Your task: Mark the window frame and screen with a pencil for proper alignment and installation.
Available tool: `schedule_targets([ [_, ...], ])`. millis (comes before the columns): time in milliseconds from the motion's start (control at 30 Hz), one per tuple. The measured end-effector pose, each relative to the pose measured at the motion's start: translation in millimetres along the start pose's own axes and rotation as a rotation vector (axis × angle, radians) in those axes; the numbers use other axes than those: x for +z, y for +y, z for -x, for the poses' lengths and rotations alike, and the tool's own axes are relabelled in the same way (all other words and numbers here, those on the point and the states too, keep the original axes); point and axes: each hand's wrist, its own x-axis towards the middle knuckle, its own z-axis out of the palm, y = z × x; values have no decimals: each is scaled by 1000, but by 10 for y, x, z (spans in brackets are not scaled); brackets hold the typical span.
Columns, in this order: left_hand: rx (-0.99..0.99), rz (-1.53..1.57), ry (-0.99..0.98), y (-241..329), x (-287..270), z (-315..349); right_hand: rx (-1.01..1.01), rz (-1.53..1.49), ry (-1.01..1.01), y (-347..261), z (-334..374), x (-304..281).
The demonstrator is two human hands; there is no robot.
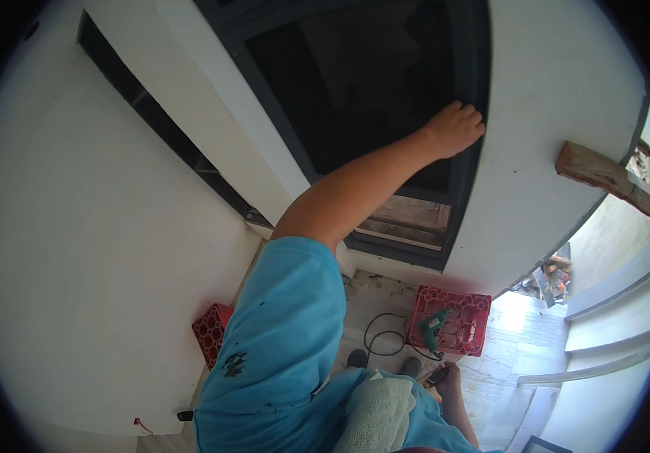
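My left arm reaches up across a dark-framed window. My left hand rests at the right side of its frame. The fingers are curled, with their tips turned away, so whatever they hold is hidden. Low down by my body, my right hand is closed around a small dark tool whose kind I cannot make out. Just beyond that hand, a green power drill lies on an upturned red plastic crate. Its black cord loops over the floor to the left.
Another red crate stands against the white wall on the left. A wooden beam juts out at the right. Beyond it, scrap pieces lie in a pile. A pale towel hangs on my front, above my dark shoes.
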Motion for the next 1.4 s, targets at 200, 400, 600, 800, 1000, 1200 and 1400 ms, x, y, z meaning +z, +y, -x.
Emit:
schedule_targets([
  [200,-44,301,28,514,-371,413,-130,127,-27,23,133,421],
  [400,-20,868,-203,865,-876,1924,-1095,641,-226,-802,1178,2272],
  [600,-312,2174,-540,609,-1589,3908,-1597,699,-167,-988,1608,3957],
  [800,212,2539,-295,303,-2134,5072,-1801,506,138,-1816,986,4639],
  [1000,-229,2486,81,-3,-2348,5738,-1678,535,221,-1919,797,5238],
  [1200,-648,2388,903,-235,-2729,5718,-1776,573,535,-2081,726,5180],
  [1400,428,3278,1012,-536,-2794,5427,-1911,453,712,-1690,728,5261],
])
